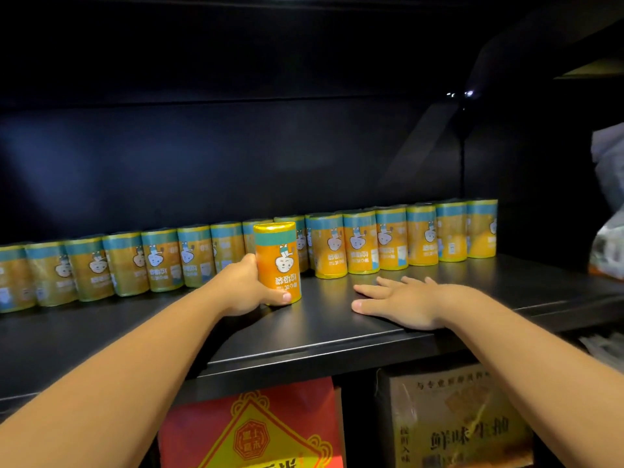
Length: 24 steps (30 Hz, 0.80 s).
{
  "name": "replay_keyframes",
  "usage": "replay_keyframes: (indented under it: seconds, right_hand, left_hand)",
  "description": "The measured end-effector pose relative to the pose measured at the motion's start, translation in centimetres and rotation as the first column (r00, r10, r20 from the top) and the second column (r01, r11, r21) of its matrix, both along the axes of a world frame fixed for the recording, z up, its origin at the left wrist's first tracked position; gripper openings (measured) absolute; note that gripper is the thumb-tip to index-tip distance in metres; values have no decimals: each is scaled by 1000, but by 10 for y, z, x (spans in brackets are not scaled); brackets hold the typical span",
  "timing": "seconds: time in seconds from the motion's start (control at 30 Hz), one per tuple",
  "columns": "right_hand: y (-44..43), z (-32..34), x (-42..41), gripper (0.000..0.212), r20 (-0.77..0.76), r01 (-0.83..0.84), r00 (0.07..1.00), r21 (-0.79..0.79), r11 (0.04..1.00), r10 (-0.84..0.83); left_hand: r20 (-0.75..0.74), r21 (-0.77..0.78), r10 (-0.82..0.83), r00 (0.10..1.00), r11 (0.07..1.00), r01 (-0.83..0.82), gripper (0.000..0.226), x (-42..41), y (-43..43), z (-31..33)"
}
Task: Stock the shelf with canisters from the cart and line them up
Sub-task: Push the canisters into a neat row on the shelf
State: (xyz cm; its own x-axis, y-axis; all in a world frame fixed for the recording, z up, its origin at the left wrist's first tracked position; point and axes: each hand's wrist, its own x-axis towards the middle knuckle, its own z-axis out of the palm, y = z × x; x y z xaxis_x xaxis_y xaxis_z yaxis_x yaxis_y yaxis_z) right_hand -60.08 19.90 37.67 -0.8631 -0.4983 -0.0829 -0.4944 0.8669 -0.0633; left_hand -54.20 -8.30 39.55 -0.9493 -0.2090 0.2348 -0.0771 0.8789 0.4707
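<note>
Mostly dim: row of canisters behind left grip hard to read, far-left end cut off by frame. Left grip wraps orange canister, upright on shelf just ahead of row, hiding some. Right grip flat, fingers straight, on bare shelf to its right, near front edge.

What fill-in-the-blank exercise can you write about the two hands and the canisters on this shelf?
1. The left hand grips an orange canister that stands ____ on the shelf.
2. The right hand rests palm ____ on the shelf and holds nothing.
3. The orange canister stands in ____ of the row of canisters at the back.
Missing words: upright; down; front.
</note>
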Motion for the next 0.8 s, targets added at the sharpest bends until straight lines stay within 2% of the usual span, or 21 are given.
replay_keyframes:
  seconds: [0.07, 0.2, 0.23, 0.4, 0.63, 0.8]
  right_hand:
    - [0, -2, 0, 73, -8, -1, 1000, -31, 1000, 0]
    - [2, -3, 0, 73, -13, -9, 1000, -60, 998, 8]
    - [3, -4, -1, 73, -12, -10, 1000, -70, 998, 10]
    - [4, -4, -3, 74, -2, -18, 1000, -87, 996, 18]
    - [5, -7, -9, 77, 17, -25, 999, -118, 993, 27]
    - [4, -5, -7, 76, 15, -19, 1000, -121, 992, 21]
  left_hand:
    - [25, -17, 1, 1000, 1000, 0, 89, -17, 5, 2]
    - [57, 2, -51, 997, 999, 51, 55, -42, 19, 10]
    - [54, 12, -56, 997, 998, 55, 52, -49, 21, 9]
    - [79, -35, 29, 996, 999, -26, 63, -81, 18, 5]
    - [154, -112, 68, 986, 992, -50, 46, -97, 6, 4]
    - [135, -212, 92, 987, 975, -62, 54, -92, 9, 3]
